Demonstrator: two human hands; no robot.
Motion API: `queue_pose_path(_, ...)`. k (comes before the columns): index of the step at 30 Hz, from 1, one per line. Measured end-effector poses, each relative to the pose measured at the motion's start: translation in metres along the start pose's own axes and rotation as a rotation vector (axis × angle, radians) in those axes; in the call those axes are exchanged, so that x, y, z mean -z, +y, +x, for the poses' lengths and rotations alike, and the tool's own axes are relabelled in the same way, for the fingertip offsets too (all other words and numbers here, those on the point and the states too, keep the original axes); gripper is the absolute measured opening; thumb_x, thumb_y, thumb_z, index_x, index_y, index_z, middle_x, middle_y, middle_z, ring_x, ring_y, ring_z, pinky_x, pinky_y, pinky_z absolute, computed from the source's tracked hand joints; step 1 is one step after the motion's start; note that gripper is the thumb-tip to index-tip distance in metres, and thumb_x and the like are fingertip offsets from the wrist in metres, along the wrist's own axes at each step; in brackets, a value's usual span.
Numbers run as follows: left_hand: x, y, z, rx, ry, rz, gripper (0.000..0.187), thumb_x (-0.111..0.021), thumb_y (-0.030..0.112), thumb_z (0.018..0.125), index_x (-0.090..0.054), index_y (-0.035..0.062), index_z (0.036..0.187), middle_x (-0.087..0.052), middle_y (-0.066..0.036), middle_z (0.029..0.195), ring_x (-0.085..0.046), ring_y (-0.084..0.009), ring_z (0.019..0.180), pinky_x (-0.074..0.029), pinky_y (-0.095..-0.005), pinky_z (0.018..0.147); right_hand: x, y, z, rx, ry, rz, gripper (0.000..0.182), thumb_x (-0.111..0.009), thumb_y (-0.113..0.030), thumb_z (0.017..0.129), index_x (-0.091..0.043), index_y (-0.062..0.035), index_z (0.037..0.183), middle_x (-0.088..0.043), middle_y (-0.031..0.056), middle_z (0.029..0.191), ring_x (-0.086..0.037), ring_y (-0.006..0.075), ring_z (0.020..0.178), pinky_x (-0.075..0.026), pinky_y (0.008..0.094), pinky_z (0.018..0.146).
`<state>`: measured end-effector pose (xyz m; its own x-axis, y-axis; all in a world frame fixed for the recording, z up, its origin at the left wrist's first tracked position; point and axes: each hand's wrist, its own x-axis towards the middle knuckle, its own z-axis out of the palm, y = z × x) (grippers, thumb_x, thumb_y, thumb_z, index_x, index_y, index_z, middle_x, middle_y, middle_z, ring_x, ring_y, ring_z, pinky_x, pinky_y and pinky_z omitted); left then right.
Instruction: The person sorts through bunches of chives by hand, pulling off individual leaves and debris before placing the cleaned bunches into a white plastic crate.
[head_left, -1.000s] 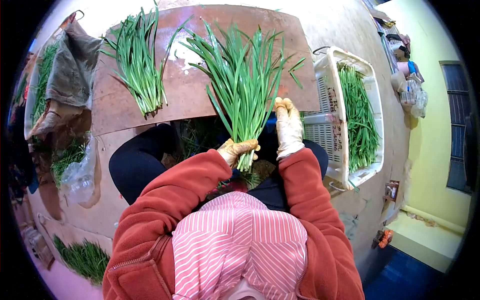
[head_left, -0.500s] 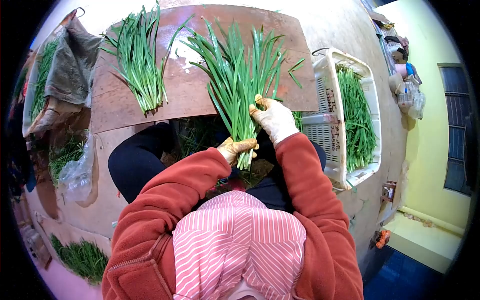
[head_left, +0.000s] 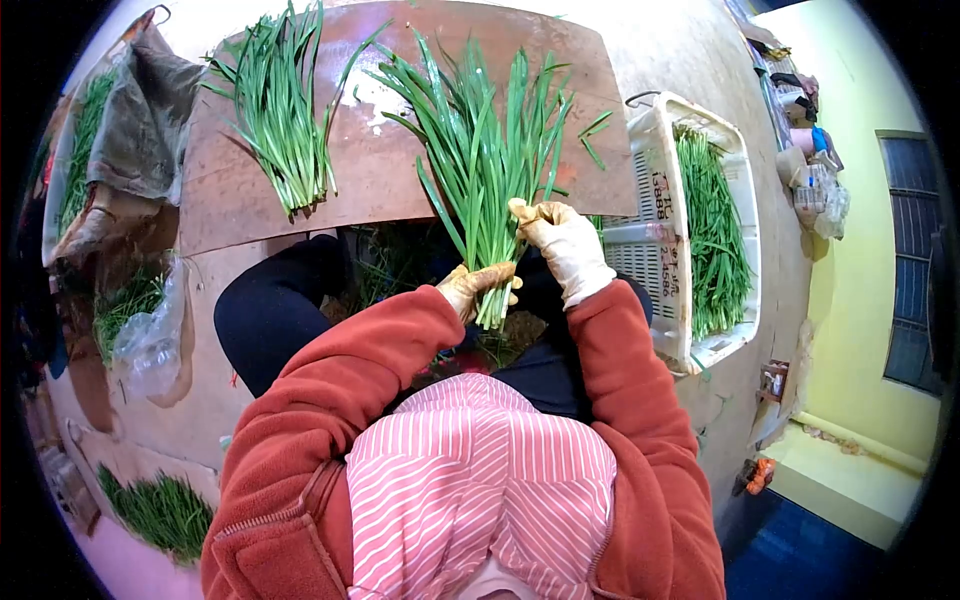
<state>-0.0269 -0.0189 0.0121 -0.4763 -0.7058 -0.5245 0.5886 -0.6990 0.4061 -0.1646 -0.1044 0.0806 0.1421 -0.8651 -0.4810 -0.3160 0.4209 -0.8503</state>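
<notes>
A bunch of garlic chives (head_left: 490, 150) lies with its leaves over the board and its pale stem ends toward me. My left hand (head_left: 476, 287), in a soiled light glove, is closed round the stems just above their cut ends. At the right side of the bunch, my right hand (head_left: 558, 240), gloved too, has thumb and fingers pinched together. What it pinches, if anything, is too small to make out. A second bunch of garlic chives (head_left: 285, 120) rests on the board to the left.
The brown board (head_left: 380, 190) spans my knees' far side, with loose leaf bits (head_left: 592, 140) at its right. A white plastic crate (head_left: 683, 230) of chives stands right. More chives lie left, near a grey cloth (head_left: 140, 120) and clear plastic bag (head_left: 150, 350).
My right hand has drawn slightly right and down, away from the middle of the bunch, its fingers now pinched. My left hand keeps its hold on the stems.
</notes>
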Motion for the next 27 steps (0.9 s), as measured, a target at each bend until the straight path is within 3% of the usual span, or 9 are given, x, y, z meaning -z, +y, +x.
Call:
queue_pose_path(4, -0.001, -0.003, 0.001, -0.013, 0.006, -0.047, 0.033, -0.066, 0.032, 0.082, -0.056, 0.0083, 0.103, -0.065, -0.007, 0.088, -0.063, -0.0165, 0.07, -0.053, -0.0307, 0.056, -0.005, 0.002, -0.014, 0.209, 0.031, 0.067, 0.013, -0.066, -0.009, 0.079, -0.061, -0.0008, 0.087, -0.062, 0.003, 0.082, -0.056, 0.0102, 0.073, -0.046, 0.0242, 0.068)
queue_pose_path(7, 0.004, -0.007, 0.008, -0.039, -0.026, -0.093, 0.034, -0.066, 0.033, 0.081, -0.056, 0.0085, 0.103, -0.065, -0.007, 0.086, -0.063, -0.0169, 0.067, -0.053, -0.0303, 0.056, -0.007, -0.005, -0.028, 0.569, 0.086, -0.447, 0.008, -0.061, 0.002, 0.075, -0.061, -0.0041, 0.081, -0.059, 0.0062, 0.083, -0.058, 0.0153, 0.077, -0.047, 0.0269, 0.069)
queue_pose_path(11, 0.031, -0.032, 0.03, -0.121, -0.144, -0.213, 0.039, -0.067, 0.034, 0.08, -0.056, 0.0081, 0.107, -0.064, -0.006, 0.094, -0.063, -0.0181, 0.08, -0.053, -0.0331, 0.07, -0.014, -0.02, -0.032, 0.861, -0.086, -0.852, 0.015, -0.068, -0.009, 0.072, -0.07, -0.009, 0.086, -0.06, 0.0092, 0.069, -0.059, 0.0246, 0.063, -0.048, 0.0336, 0.056)
queue_pose_path(14, 0.036, -0.041, 0.034, -0.189, -0.294, -0.375, 0.041, -0.069, 0.032, 0.079, -0.055, 0.0064, 0.108, -0.061, -0.006, 0.103, -0.058, -0.0194, 0.095, -0.048, -0.0349, 0.083, -0.022, -0.022, -0.038, 0.674, -0.231, -0.939, 0.009, -0.065, -0.016, 0.075, -0.065, -0.0064, 0.076, -0.059, 0.0095, 0.066, -0.058, 0.0269, 0.057, -0.046, 0.034, 0.051)
queue_pose_path(16, 0.028, -0.033, 0.026, -0.421, -0.293, -0.216, 0.025, -0.061, 0.027, 0.084, -0.059, 0.0073, 0.1, -0.063, -0.004, 0.088, -0.062, -0.0208, 0.078, -0.051, -0.0336, 0.068, -0.021, -0.011, -0.036, 0.921, -0.28, -0.926, 0.008, -0.061, -0.014, 0.076, -0.063, -0.0063, 0.076, -0.059, 0.0107, 0.067, -0.06, 0.0268, 0.06, -0.046, 0.0344, 0.052)
queue_pose_path(18, 0.079, -0.068, 0.069, -0.319, -0.298, -0.143, 0.028, -0.062, 0.028, 0.083, -0.059, 0.0076, 0.101, -0.064, -0.004, 0.086, -0.062, -0.0196, 0.077, -0.051, -0.0322, 0.067, -0.024, -0.005, -0.036, 0.89, -0.304, -0.879, 0.014, -0.061, -0.021, 0.078, -0.065, -0.0076, 0.077, -0.061, 0.0119, 0.069, -0.061, 0.0296, 0.064, -0.048, 0.0366, 0.056)
queue_pose_path(24, 0.038, -0.012, 0.035, -0.207, -0.094, -0.098, 0.037, -0.065, 0.032, 0.082, -0.057, 0.0082, 0.108, -0.065, -0.005, 0.083, -0.063, -0.018, 0.072, -0.052, -0.0308, 0.06, -0.035, -0.015, -0.082, 0.679, 0.02, -0.377, 0.013, -0.066, -0.009, 0.075, -0.065, -0.0055, 0.087, -0.064, 0.0129, 0.074, -0.064, 0.0263, 0.068, -0.051, 0.0327, 0.063)
queue_pose_path(26, 0.017, -0.013, 0.021, -0.054, -0.048, -0.07, 0.04, -0.065, 0.034, 0.081, -0.057, 0.0085, 0.11, -0.065, -0.005, 0.082, -0.063, -0.0174, 0.07, -0.052, -0.0303, 0.058, 0.001, -0.026, -0.097, 0.396, 0.051, -0.17, 0.011, -0.062, -0.007, 0.079, -0.063, -0.0033, 0.088, -0.066, 0.0092, 0.08, -0.062, 0.015, 0.068, -0.051, 0.0271, 0.063)
queue_pose_path(27, 0.009, -0.007, 0.012, -0.005, -0.037, -0.094, 0.041, -0.063, 0.033, 0.083, -0.054, 0.0112, 0.116, -0.065, -0.004, 0.084, -0.063, -0.0147, 0.068, -0.052, -0.0281, 0.054, 0.023, -0.033, -0.105, 0.501, 0.131, -0.186, 0.012, -0.055, -0.006, 0.084, -0.058, 0.0002, 0.094, -0.066, 0.0085, 0.087, -0.058, 0.0112, 0.07, -0.049, 0.0239, 0.065)
